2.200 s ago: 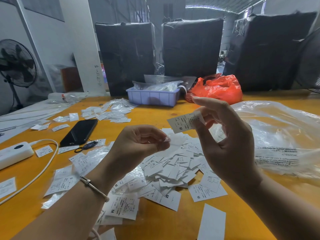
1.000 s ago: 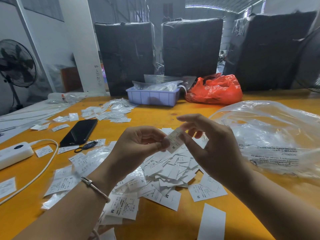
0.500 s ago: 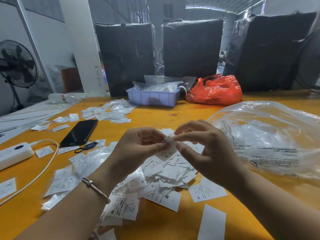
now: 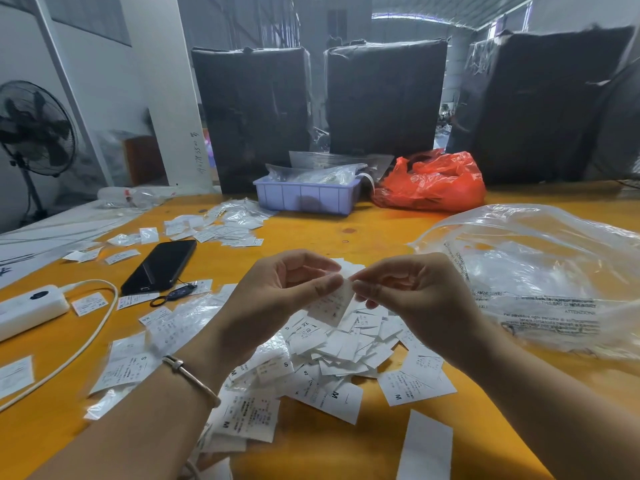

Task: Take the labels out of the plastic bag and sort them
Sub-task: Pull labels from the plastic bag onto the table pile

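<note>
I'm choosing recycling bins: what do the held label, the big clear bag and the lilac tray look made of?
Label: probably paper or woven tape, matte white, printed.
Clear bag: thin plastic film, glossy, crinkled, see-through.
Tray: rigid plastic, smooth, ribbed walls.

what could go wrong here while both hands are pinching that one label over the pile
1. Both the left hand and the right hand pinch one label; pulling apart might tear it.
2. It hangs right above the loose pile of labels, so a slip could drop it back among the unsorted ones.
3. The standing fan, if it is running, might scatter the light labels across the table.
</note>
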{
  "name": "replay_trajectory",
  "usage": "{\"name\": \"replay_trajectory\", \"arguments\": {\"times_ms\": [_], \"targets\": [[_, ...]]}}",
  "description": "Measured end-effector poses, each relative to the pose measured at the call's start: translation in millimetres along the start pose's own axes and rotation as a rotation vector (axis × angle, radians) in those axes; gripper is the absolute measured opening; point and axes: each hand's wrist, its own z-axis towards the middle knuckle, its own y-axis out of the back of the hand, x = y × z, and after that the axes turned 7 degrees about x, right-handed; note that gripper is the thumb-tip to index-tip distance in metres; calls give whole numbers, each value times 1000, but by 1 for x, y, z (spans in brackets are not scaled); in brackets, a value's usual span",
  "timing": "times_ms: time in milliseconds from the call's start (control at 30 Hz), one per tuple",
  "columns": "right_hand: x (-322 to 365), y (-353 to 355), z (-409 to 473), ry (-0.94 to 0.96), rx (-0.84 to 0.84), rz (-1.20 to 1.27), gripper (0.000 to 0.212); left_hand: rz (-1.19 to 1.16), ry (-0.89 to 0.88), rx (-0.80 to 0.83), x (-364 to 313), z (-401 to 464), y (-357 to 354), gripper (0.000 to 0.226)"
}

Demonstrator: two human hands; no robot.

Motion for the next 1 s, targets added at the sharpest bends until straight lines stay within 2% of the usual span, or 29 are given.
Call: {"name": "replay_trajectory", "arguments": {"times_ms": [133,300,367,467,533,600,700,767,867,1000], "targets": [[0,-2,-2,13,35,-32,10,48,-19,-34,1,1,0,28],[-2,6,3,-36,-94,50,3,68,-10,-85,2,3,3,9],[-12,21,7,-89,-215,-138,2,110,29,-139,2,4,10,9],[-29,55,8,-264,-389,-759,10,212,116,-275,1,5,23,17],[-37,72,5,-404,-448,-956,9,342,189,-338,4,5,33,18],[-44,83,4,-534,-443,-1070,10,551,312,-329,9,4,42,21],[-53,89,3,-761,-266,-1259,29,774,479,-296,15,1,49,27],[-55,89,4,-857,-169,-1291,30,846,538,-291,15,1,51,28],[-57,88,3,-838,-200,-1295,11,898,580,-282,15,2,52,20],[-58,90,3,-770,-277,-1293,20,933,494,-320,16,4,46,11]]}}
